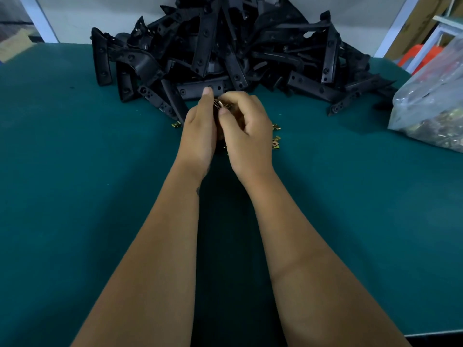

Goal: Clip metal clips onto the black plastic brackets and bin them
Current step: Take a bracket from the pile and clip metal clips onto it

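A big heap of black plastic brackets (225, 46) lies at the back of the green table (75, 171). Both hands meet just in front of it. My right hand (246, 131) pinches a small metal clip (220, 103) between thumb and fingers. My left hand (200, 128) is upright beside it with fingers straight, its fingertips touching the same clip; what lies in its palm is hidden. Loose brass-coloured clips (276, 142) lie on the table by my right hand, and one more clip (176, 125) lies left of my left hand.
A clear plastic bag (431, 103) full of metal clips sits at the right edge of the table. A white frame post (37, 18) stands at the back left. An orange stool (413, 56) shows behind the table at right.
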A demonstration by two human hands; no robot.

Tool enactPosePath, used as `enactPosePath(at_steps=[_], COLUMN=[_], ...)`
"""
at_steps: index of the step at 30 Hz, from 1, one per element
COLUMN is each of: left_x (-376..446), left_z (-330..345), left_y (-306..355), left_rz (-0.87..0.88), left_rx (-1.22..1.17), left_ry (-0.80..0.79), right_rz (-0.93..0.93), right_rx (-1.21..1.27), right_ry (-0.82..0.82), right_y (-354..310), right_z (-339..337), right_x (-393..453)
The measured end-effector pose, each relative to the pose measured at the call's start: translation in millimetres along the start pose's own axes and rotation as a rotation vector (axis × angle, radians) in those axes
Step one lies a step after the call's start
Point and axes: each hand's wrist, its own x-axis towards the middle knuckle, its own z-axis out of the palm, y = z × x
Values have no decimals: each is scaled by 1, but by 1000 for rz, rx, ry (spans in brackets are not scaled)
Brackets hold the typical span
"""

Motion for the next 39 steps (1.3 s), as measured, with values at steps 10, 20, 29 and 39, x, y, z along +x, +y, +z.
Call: enactPosePath(at_steps=[10,20,29,39], left_x=[5,10,9,21], left_z=[-5,-23,-21,-28], left_y=[-1,-10,-12,-13], left_rz=[23,-4,-55,68], left_rx=[60,819,1050,233], left_ry=[85,425,317,533], right_rz=[-14,225,69,41], right_rx=[-31,-336,-651,-918], right_ry=[152,463,-142,-450], right_y=[-1,20,7,-6], right_z=[-1,-27,-17,-17], right_x=[2,19,8,3])
